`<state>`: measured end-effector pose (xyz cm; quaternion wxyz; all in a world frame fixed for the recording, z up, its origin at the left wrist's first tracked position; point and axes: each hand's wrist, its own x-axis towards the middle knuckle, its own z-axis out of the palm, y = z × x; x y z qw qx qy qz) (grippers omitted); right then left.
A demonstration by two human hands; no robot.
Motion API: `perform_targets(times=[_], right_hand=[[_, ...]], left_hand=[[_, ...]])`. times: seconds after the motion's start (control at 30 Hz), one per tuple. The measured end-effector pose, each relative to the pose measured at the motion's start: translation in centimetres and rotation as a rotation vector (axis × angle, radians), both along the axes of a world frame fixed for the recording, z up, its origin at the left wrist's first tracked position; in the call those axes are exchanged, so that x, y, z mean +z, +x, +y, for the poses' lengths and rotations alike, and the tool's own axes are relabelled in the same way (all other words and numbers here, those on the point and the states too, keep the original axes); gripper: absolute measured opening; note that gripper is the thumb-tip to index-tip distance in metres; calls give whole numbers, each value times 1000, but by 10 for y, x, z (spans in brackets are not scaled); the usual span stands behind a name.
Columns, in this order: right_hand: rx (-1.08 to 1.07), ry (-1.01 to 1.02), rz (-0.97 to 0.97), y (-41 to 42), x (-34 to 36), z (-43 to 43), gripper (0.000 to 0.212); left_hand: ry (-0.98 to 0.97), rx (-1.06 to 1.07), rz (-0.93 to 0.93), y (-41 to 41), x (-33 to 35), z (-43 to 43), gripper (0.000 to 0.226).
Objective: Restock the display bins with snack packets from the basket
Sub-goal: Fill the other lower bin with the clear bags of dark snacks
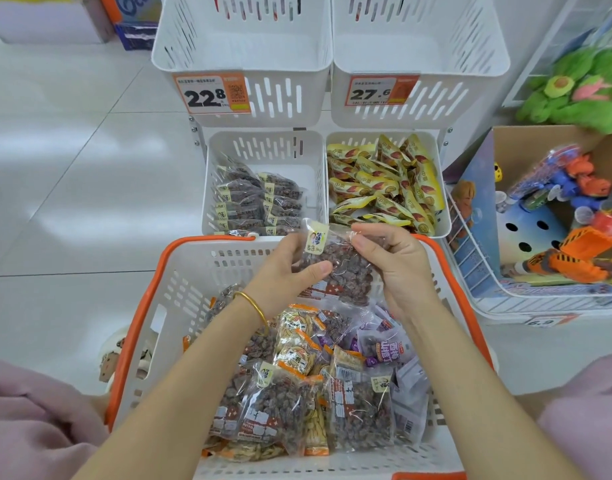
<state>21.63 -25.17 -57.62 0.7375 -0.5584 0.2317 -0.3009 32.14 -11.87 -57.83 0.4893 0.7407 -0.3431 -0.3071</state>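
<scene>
A clear packet of dark dried fruit (346,268) is held up over the far end of the white basket with an orange rim (142,306). My left hand (284,271) grips its left side, thumb across the front. My right hand (391,261) pinches its top right corner. Several more snack packets (297,393) lie in the basket. Just beyond, the lower left bin (263,147) holds matching dark packets (252,202). The lower right bin (443,216) is full of yellow packets (380,181).
Two upper white bins (242,57) (422,57) carry price tags 22.8 and 27.6. To the right stands a bin with a cardboard toy box (526,216) and green plush toys (581,84). White tiled floor lies to the left.
</scene>
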Motion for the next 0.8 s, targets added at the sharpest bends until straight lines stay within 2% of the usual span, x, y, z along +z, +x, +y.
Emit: perform_targets(times=[0.1, 0.13, 0.17, 0.23, 0.3, 0.37, 0.47, 0.53, 0.67, 0.73, 0.8], right_hand=[[12, -416, 197, 2, 3, -10, 21], [66, -526, 262, 4, 6, -16, 32], [167, -581, 322, 6, 11, -23, 50], [471, -560, 457, 13, 20, -37, 81], [717, -591, 589, 24, 28, -46, 89], [818, -663, 659, 39, 33, -50, 82], [729, -668, 580, 70, 33, -51, 56], [619, -709, 513, 93, 29, -54, 53], [255, -1150, 451, 146, 20, -66, 47], [85, -1424, 499, 173, 6, -74, 48], [-22, -1592, 577, 197, -15, -80, 55]], left_hand=[[10, 25, -18, 6, -7, 2, 35], [14, 12, -30, 8, -7, 3, 38], [14, 0, -37, 10, -8, 4, 38], [3, -22, -48, 14, -7, 5, 30], [-5, -28, -76, 22, -6, 4, 34], [-15, -9, -95, 33, -7, 1, 35], [-38, 41, -156, 61, -6, -9, 31], [-42, 69, -222, 86, 2, -20, 34], [14, 189, -380, 147, -4, -38, 64], [96, 305, -426, 175, -13, -40, 65], [166, 344, -460, 198, -26, -41, 58]])
